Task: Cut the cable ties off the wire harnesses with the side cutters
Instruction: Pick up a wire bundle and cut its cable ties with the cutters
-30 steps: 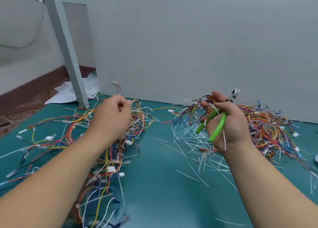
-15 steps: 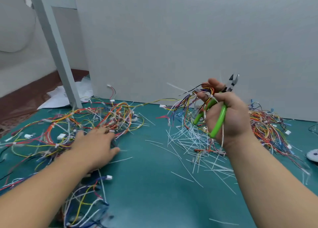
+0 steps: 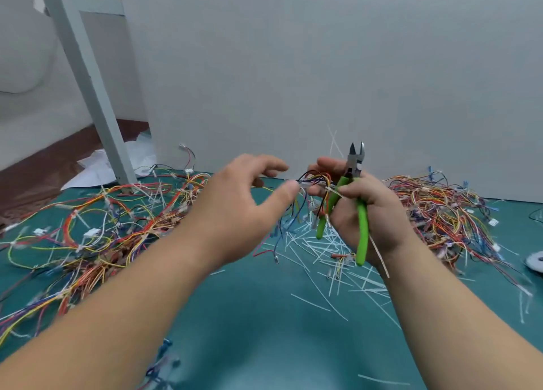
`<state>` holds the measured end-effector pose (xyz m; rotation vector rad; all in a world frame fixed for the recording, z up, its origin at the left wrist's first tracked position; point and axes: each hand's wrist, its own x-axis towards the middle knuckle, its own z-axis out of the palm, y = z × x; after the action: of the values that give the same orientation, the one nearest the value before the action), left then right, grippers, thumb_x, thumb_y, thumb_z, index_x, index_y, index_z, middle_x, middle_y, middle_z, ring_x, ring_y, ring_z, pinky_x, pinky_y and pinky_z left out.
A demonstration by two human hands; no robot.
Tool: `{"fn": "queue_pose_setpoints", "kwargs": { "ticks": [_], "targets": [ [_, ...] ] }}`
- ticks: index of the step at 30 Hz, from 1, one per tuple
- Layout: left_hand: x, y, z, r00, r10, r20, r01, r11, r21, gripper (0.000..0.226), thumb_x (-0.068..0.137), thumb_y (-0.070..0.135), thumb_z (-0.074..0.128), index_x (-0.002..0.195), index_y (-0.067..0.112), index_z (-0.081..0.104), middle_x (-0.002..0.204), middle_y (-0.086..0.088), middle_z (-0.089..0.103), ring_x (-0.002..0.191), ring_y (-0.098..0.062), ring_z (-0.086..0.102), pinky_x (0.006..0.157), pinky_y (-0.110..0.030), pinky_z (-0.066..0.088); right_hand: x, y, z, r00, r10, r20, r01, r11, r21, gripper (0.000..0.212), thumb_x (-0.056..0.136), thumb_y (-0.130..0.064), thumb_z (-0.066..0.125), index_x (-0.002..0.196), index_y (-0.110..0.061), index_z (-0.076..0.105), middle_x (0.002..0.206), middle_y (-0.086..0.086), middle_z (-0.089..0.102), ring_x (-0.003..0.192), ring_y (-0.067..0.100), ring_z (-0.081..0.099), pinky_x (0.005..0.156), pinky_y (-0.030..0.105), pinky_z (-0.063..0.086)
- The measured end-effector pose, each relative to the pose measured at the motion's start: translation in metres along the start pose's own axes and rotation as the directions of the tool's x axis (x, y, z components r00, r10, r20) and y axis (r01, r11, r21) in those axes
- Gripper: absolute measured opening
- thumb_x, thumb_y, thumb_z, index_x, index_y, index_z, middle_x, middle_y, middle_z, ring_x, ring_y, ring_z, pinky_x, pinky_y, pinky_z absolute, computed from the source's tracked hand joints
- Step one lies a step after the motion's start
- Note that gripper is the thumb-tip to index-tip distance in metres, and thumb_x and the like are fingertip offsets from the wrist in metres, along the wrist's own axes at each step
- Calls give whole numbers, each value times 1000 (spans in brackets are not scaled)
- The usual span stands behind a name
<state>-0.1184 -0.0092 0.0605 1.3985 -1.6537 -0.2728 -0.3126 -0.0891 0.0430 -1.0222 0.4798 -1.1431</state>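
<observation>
head view, hands: left hand [image 3: 244,210] is up off the table with fingers spread and relaxed, holding nothing. Its thumb tip sits right at the end of the small wire harness [image 3: 316,181], but it's too blurry to call contact.
head view, tool hand: right hand [image 3: 367,210] is curled around the green handles of the side cutters [image 3: 362,222], blades pointing up and slightly parted. The same hand's thumb and fingertips pinch the harness.
head view, where the work is: harness is held in the air between both hands, over the middle of the green mat [image 3: 264,316]. A white tie tail [image 3: 379,257] hangs below the right wrist.
head view, done so far: a big scatter of cut cable ties [image 3: 317,248] on the mat under the right hand, so I'd say plenty is snipped already.
head view, left to do: left pile [image 3: 117,213] and right pile [image 3: 440,210] are both tangled. I can't tell which one is finished, and white ties show in the left one.
head view, my guess: roughly mid-job, the next step looks like getting a two-handed grip to find the next tie.
</observation>
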Motion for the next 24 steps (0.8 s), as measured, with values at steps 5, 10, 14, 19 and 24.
{"fn": "queue_pose_setpoints", "kwargs": {
  "ticks": [5,10,14,19,24],
  "targets": [
    [7,-13,36,951,-148,270,183,977,-111,54,80,75,52,123,45,61,119,24,69,114,3,62,105,-30,48,-2,-8,-4,987,59,149,-93,968,232,49,77,-13,44,122,-7,63,116,12,67,88,22,67,82,39,52],
    [8,-26,55,850,-172,498,505,533,-679,86,89,79,20,123,15,67,102,-5,77,89,-17,70,82,-33,53,3,-4,-17,987,109,121,-144,928,343,45,79,-14,47,119,-7,66,114,14,67,84,25,64,78,37,52],
    [-4,-38,80,902,-190,387,419,595,-686,22,103,19,55,120,10,67,80,5,71,65,-9,59,57,-17,46,11,8,-28,978,205,-26,-194,954,229,42,90,-16,49,128,-7,64,118,19,62,86,31,65,87,45,49],
    [-7,-57,114,842,-520,144,439,503,-745,15,99,12,62,113,9,68,64,11,63,49,-1,50,39,-14,38,5,1,-55,930,351,-112,-367,906,-209,46,80,-40,69,122,-23,74,126,10,60,98,33,71,87,53,56],
    [-6,-86,125,728,-684,-32,353,415,-839,5,101,17,61,99,19,65,65,4,53,50,-8,42,38,-16,32,-4,-22,-81,920,232,-316,-319,911,-260,37,101,-51,48,122,-29,69,97,6,67,87,28,68,84,55,57]
  ]
}}
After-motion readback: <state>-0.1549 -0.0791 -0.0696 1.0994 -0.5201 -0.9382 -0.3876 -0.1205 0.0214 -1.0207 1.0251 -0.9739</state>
